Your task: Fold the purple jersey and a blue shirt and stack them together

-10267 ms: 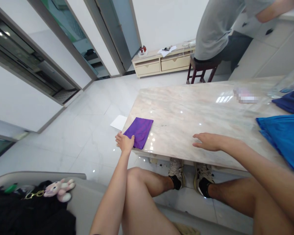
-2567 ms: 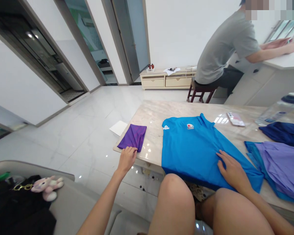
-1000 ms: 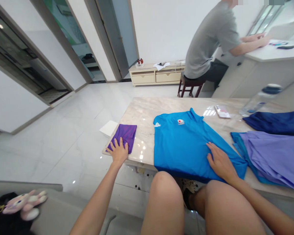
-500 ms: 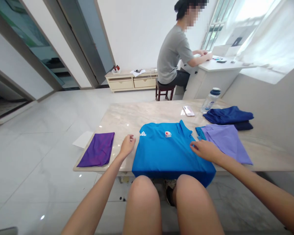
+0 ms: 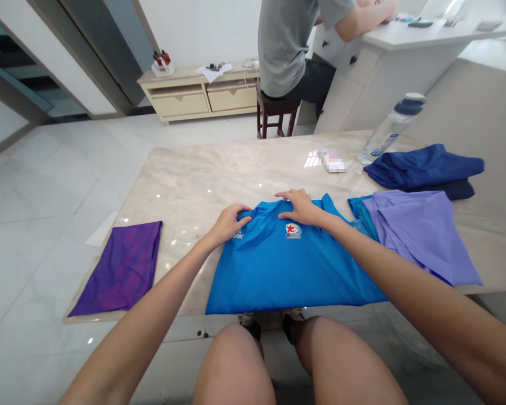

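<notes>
A blue shirt with a white logo and a round red-and-white badge lies in front of me, its near edge at the table's front. The fabric is gathered at the upper left corner, where my left hand pinches it between thumb and fingers. Over the far edge, above the badge, rests my right hand, with thumb and fingers apart. Whether its fingertips press the cloth is hard to tell. A folded purple cloth lies left of the shirt. Lilac cloth is on the right, partly over some teal fabric.
Dark blue folded clothing and a clear water bottle with a blue lid stand at the table's right back. A phone lies near the far edge. Beyond the marble table, a person sits on a stool at a white desk.
My left hand has moved onto the shirt's upper left corner and gripped it. My right hand has gone left from the collar side to the far edge. The view has tilted down and closer.
</notes>
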A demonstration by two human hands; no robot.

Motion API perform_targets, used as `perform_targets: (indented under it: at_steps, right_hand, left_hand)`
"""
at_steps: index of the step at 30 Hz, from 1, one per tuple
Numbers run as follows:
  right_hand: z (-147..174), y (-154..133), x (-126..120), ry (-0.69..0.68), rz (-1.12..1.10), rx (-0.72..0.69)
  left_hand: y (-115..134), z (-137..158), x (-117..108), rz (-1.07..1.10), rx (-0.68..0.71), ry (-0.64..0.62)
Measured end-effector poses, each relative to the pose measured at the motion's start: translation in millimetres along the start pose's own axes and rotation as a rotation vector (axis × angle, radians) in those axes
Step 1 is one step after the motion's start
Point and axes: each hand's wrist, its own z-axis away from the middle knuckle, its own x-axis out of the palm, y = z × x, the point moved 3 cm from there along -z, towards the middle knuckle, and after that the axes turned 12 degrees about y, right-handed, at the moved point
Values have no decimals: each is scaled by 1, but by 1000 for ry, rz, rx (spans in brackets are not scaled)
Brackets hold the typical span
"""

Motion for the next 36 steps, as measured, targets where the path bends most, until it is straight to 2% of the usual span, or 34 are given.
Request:
perform_targets:
  at_steps: [4,7,9,11,13,17,19,21,24,27,29,32,34,36]
  right_hand:
    - [14,-33,-11,-24,-13,-215]
    - [42,-56,-24,10,26,-394]
    - [62,-66,-31,70,53,-464]
    - [83,-72,-37,154,62,-513]
    - [104,-77,-43,238,52,-570]
    - [145,-87,-54,320,-9,-698]
    - [160,-90,-59,325,-85,-684]
    - [168,-91,-64,274,-223,-578]
    - [173,-89,-75,56,-416,-346]
    - [177,-84,-94,-168,-435,-184]
    - [181,-81,-111,-279,-400,-143]
    - [191,-81,-137,-416,-332,-176]
    - [197,-84,-152,-458,-245,-213]
    - [201,-93,-169,-416,-106,-253]
  left_hand:
    - [32,42,-11,-14,166,-104]
    - [48,70,-21,-42,140,-216]
    - [59,79,-29,-60,125,-165]
    - [73,80,-34,-60,167,-65]
    - [90,77,-30,-9,242,-64]
    - [119,73,-6,119,367,-321]
    - [126,72,6,159,391,-411]
    - [128,71,14,202,393,-495]
    - [123,72,22,227,348,-695]
    - [117,74,13,181,258,-834]
    - [119,76,-4,126,200,-822]
    - [133,84,-42,13,176,-738]
    - [150,91,-69,-98,230,-666]
    - [175,98,-96,-246,326,-561]
